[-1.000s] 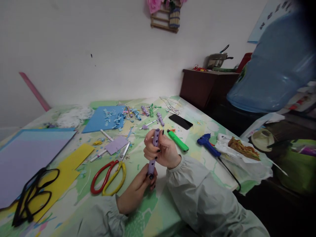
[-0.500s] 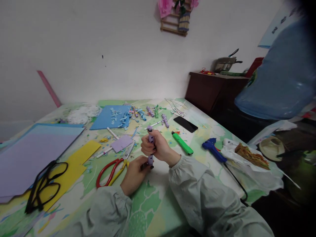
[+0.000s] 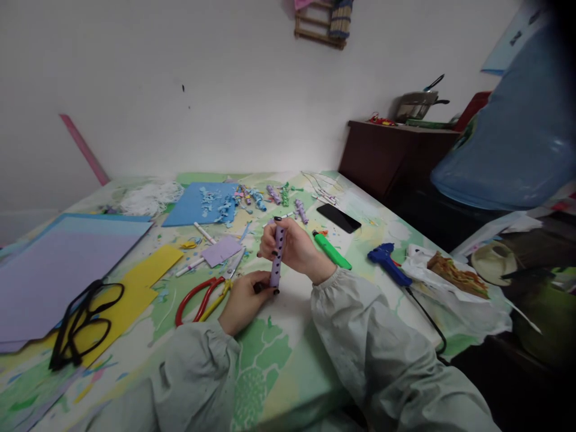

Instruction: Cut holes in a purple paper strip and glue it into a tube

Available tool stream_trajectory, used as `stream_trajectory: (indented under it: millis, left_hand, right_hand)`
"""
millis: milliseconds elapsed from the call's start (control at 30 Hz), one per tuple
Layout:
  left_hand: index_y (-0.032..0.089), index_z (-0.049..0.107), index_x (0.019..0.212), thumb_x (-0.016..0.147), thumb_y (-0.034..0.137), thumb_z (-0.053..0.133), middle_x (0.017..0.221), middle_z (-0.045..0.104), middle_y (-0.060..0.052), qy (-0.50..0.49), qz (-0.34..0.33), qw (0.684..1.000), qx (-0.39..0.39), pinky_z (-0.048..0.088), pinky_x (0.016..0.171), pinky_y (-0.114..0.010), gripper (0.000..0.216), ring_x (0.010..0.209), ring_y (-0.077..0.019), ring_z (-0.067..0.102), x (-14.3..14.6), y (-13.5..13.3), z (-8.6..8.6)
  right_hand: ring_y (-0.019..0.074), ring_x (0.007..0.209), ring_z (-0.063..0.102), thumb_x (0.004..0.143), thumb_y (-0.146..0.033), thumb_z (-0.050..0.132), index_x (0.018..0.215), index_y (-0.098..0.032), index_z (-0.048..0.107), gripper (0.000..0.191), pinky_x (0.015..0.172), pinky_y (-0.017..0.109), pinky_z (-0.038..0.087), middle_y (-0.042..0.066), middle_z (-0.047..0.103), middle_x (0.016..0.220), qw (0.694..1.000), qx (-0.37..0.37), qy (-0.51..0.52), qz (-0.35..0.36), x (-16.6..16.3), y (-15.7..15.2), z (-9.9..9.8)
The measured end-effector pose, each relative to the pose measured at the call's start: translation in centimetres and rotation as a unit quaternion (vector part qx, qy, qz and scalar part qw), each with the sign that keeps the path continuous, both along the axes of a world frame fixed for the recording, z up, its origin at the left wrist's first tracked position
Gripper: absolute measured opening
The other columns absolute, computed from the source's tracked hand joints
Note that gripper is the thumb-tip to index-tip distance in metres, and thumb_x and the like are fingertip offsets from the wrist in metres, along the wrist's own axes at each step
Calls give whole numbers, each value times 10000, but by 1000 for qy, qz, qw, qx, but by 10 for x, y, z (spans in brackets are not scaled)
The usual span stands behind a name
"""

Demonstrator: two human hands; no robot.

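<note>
Tube: a spotted purple tube (image 3: 276,264), nearly upright with a slight lean, held centrally over the worktop (image 3: 301,372); I cannot tell whether its foot touches the cloth.
Grip: I have the right hand (image 3: 294,246) curled round the upper part, thumb at the top end, and the left hand (image 3: 245,300) closed on the bottom end.
Scissors: red-and-yellow scissors (image 3: 228,277) lie just left, the left hand overlapping a handle in my view; contact unclear.
Right wrist: a green-handled tool (image 3: 332,251) sits just beyond it, a black phone (image 3: 339,217) farther back.
Farther right: I see a blue glue gun (image 3: 389,264), its cable running nearer, then food (image 3: 458,275) on white wrapping.
Left side: black glasses (image 3: 83,327) overlap yellow paper (image 3: 157,264), beside purple sheets (image 3: 58,258).
Far side: blue sheet (image 3: 180,204) with curled scraps, and small purple rolls (image 3: 301,211).
Edges: the near one crosses below my sleeves; the right one slants away past the cable.
Open room: printed cloth between the two sleeves.
Surface: green, white and yellow pattern, strewn with paper bits.
Room: pale wall (image 3: 180,132) behind, dark cabinet (image 3: 396,156) and big blue bottle (image 3: 508,132) rightward.
</note>
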State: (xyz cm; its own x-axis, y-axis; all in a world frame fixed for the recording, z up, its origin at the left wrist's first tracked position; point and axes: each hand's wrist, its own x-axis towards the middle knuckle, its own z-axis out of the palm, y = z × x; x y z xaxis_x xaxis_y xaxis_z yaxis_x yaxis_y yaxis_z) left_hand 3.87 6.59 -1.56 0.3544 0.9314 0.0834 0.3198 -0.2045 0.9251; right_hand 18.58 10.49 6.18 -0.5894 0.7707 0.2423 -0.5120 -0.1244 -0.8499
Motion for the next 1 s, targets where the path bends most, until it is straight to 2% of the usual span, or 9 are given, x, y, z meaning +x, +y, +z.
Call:
stream_trajectory:
  millis: [133,200,400,533,633,700,800,900,1000]
  left_hand:
    - [144,699,780,651,247,637,687,671,-27,-22,-8,1000,-12,442,612,-279,177,643,-181,583,0,0,3]
    - [141,700,767,650,240,650,663,666,-19,-26,-9,1000,-11,433,596,-269,161,625,-174,576,0,-1,5]
    - [140,695,735,647,207,666,630,650,-4,-29,2,1000,-1,411,597,-266,114,610,-164,558,0,-3,6]
    - [136,692,750,662,182,651,651,659,-6,-41,-3,999,-5,433,622,-276,107,622,-161,575,1,-3,3]
    - [139,675,781,685,160,650,681,660,0,-48,-9,999,-10,451,645,-289,101,637,-151,588,1,-4,1]
    - [137,674,793,683,160,664,692,663,-1,-52,-10,999,-10,458,660,-299,113,646,-152,594,1,-3,1]
    - [138,691,782,654,173,678,689,675,-11,-61,-9,998,-10,458,664,-298,133,655,-170,600,0,-3,1]
    - [141,706,765,636,187,691,675,676,-17,-70,-20,997,-16,452,647,-289,138,650,-178,597,-1,-3,4]
    - [135,714,775,638,229,719,705,686,-32,-82,-39,995,-29,458,663,-293,166,676,-185,604,-2,-4,8]
  right_hand:
    - [145,530,530,938,-401,283,684,-154,575,459,618,285,432,9,527,521,1000,16,-22,3,4,2,-1]
    - [137,524,517,951,-457,296,780,-150,609,470,632,288,441,-2,532,533,999,30,-22,-7,3,1,-3]
    - [61,402,211,903,-610,381,846,-185,591,477,519,221,362,-107,258,480,995,70,8,-68,-10,-7,-12]
    - [48,411,200,848,-503,555,825,-190,563,313,522,219,362,-119,259,496,991,93,2,-93,-13,-8,-15]
    - [46,406,229,845,-404,566,798,-183,564,226,545,228,382,-122,280,482,988,105,-22,-113,-12,-8,-14]
    - [49,401,275,845,-368,548,768,-178,572,207,560,237,395,-118,319,470,985,115,-44,-123,-11,-8,-12]
    - [85,487,477,829,-321,543,699,-158,608,218,635,267,439,-54,509,523,979,140,-92,-118,-5,-7,-6]
    - [149,758,632,826,-284,533,704,-141,678,238,862,314,441,34,680,712,971,167,-137,-102,3,-2,4]
    - [170,994,625,831,-271,515,794,-148,730,251,1021,327,346,57,729,887,966,172,-170,-96,12,7,12]
